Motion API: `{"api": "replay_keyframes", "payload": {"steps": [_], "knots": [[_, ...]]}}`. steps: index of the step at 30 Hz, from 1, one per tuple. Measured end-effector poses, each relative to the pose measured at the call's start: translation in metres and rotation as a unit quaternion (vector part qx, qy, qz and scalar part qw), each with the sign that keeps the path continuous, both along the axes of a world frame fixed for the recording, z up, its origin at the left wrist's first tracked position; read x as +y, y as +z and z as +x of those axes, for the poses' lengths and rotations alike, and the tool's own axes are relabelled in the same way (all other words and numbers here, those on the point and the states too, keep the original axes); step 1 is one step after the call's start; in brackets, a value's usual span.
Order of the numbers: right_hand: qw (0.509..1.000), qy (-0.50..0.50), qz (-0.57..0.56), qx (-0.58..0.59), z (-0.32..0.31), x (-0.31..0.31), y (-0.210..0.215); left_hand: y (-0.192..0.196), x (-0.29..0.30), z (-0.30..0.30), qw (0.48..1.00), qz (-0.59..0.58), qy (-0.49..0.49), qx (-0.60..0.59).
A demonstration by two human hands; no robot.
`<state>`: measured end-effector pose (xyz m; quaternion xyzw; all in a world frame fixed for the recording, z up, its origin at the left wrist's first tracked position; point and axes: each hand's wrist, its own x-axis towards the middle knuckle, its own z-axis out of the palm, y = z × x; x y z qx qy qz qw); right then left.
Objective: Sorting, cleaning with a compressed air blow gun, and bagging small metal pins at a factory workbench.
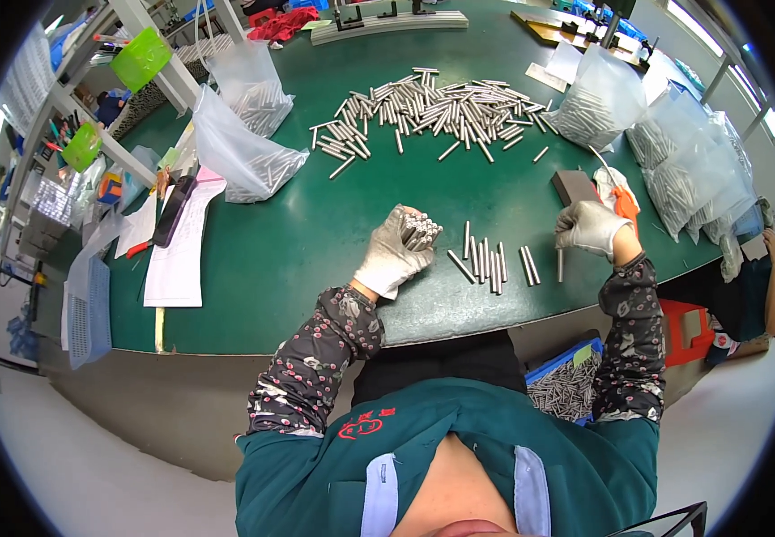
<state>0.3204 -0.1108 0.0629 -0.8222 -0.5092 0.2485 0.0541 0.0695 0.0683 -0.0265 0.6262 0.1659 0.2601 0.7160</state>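
Note:
My left hand (398, 251), in a pale work glove, is closed around a bundle of short metal pins (420, 231), their ends facing away from my palm. To the right of it, several loose metal pins (486, 264) lie roughly side by side on the green tabletop (334, 309). My right hand (587, 228), gloved too, is closed with its fingers pointing down. A single metal pin (560, 266) sticks out below those fingertips, its upper end hidden by the glove. Farther back spreads a large loose pile of the same pins (441, 107).
Clear plastic bags of pins stand at the left (249, 161) and right (598, 98). A dark block (574, 188) sits just beyond my right hand. Papers (177, 259) with a black tool (175, 210) lie at left. Below the table edge is a blue bin (566, 358) of pins.

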Motion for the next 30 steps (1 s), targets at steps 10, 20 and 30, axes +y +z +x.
{"api": "replay_keyframes", "payload": {"steps": [10,20,30], "knots": [[0.95,-0.109,0.292,0.02,-0.064,0.021,-0.024,0.003,0.001,-0.007,0.999,0.027,-0.009,0.016],[0.894,-0.057,0.419,0.145,-0.162,0.072,-0.067,-0.006,0.004,-0.013,0.995,-0.035,-0.06,-0.073],[0.895,-0.076,0.415,0.147,-0.163,0.08,-0.071,-0.001,0.013,-0.017,0.978,0.183,0.009,0.105]]}}
